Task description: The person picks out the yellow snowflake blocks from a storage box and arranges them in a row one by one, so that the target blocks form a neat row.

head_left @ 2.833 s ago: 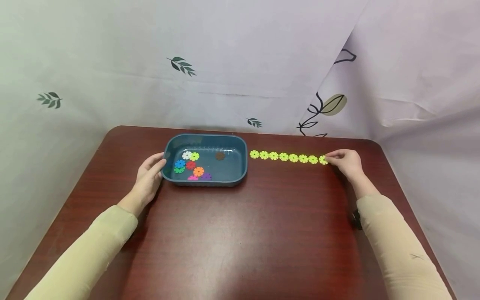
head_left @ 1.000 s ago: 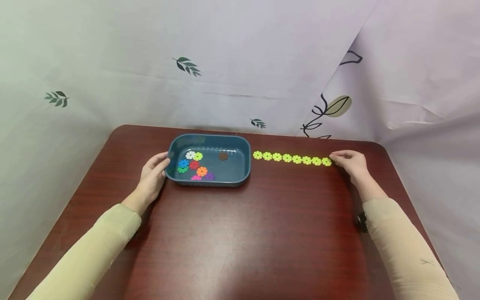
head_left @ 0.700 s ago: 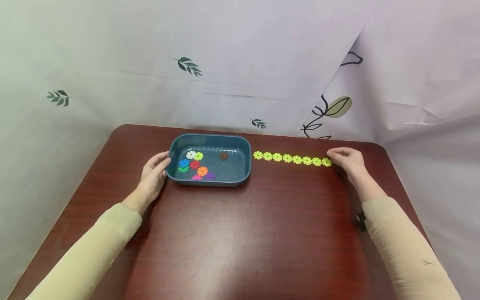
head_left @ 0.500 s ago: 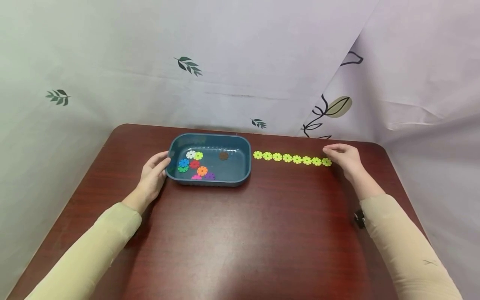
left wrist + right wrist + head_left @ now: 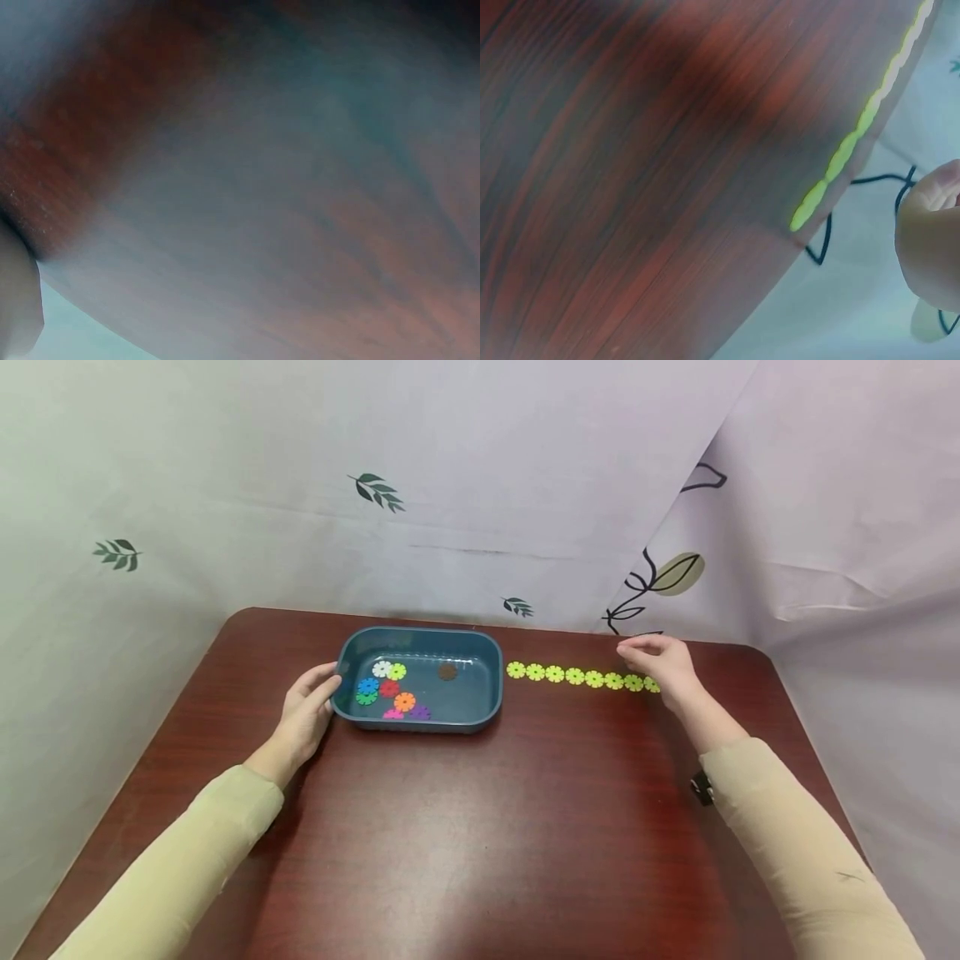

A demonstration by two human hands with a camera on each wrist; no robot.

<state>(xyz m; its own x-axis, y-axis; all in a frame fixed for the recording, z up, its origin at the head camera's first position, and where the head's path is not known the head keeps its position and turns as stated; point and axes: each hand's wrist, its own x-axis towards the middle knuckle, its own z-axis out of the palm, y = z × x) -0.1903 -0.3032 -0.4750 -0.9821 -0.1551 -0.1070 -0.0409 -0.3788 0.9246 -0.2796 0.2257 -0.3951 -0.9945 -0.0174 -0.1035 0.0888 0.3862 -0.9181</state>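
My left hand grips the left end of a blue-grey plastic tray, thumb at the rim and fingers along the outside. Notched plastic snowflake discs in mixed colours lie in the tray, among them an orange disc, a brown disc and a yellow-green disc. Right of the tray runs a straight row of yellow-green snowflake discs, set edge to edge. My right hand hovers over the row's right end, fingers loosely bent, no disc showing between them. It partly covers the last disc.
The dark red-brown wooden table has rounded far corners. A pale cloth backdrop with leaf prints hangs right behind its far edge and along both sides. A small black object shows under the right cuff.
My right hand has let go of the last disc at the row's right end, lifted, and moved left and back over the row. The left hand keeps its hold on the tray.
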